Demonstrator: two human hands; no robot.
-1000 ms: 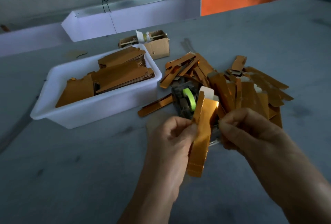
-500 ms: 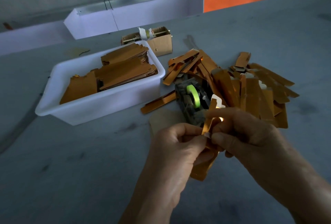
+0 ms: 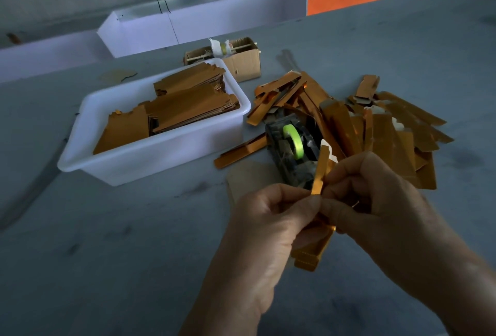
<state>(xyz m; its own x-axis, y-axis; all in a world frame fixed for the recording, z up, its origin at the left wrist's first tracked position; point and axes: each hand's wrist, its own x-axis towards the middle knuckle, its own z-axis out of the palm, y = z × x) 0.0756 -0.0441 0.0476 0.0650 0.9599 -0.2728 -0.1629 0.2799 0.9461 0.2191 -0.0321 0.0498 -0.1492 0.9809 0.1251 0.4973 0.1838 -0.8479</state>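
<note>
Closed up since 1 second ago: left hand and right hand now meet on the gold carton blank, fingertips clamped on its edge, just nearside of the tape dispenser. Step judged: folding the seam. Next needs firm creasing, then tape. Beyond, loose blanks lie right of the dispenser, white tub left.

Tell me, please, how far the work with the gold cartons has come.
Done, it seems: a loose pile of folded gold cartons lies right of the tape dispenser. In hand: the left hand and right hand pinch one gold carton between them. Left: stacks of flat blanks fill the white tub, so much probably remains.
</note>
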